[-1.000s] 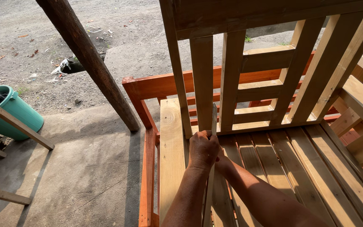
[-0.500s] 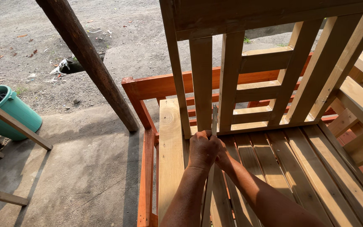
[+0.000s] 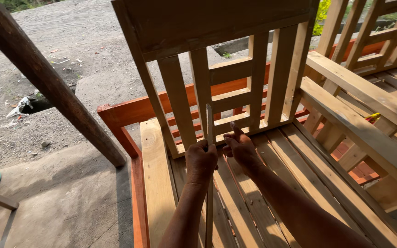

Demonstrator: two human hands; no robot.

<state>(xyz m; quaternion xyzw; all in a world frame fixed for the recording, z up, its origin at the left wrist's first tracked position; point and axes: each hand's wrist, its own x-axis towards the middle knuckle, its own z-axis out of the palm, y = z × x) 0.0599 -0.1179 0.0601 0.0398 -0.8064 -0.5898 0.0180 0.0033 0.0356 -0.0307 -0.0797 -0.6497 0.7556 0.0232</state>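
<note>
The left hand [image 3: 201,160] clenched a thin, stiff, likely light wooden strip [image 3: 209,133] near its top, while the right hand [image 3: 240,148] hovered released beside it.

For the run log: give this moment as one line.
left hand: grips thin wooden strip | right hand: beside strip, on seat slats | chair backrest: ahead

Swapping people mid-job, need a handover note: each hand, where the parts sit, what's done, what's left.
Left hand: fisted around a thin wood strip, held upright against the chair back slats.
Right hand: beside the strip, fingers at the back's bottom rail, holding nothing that shows.
Seat slats lie below both hands; a second unpainted chair stands to the right, an orange frame behind.
Done: back and seat slats are in place.
Left: the strip is loose in hand, not fixed anywhere.
</note>
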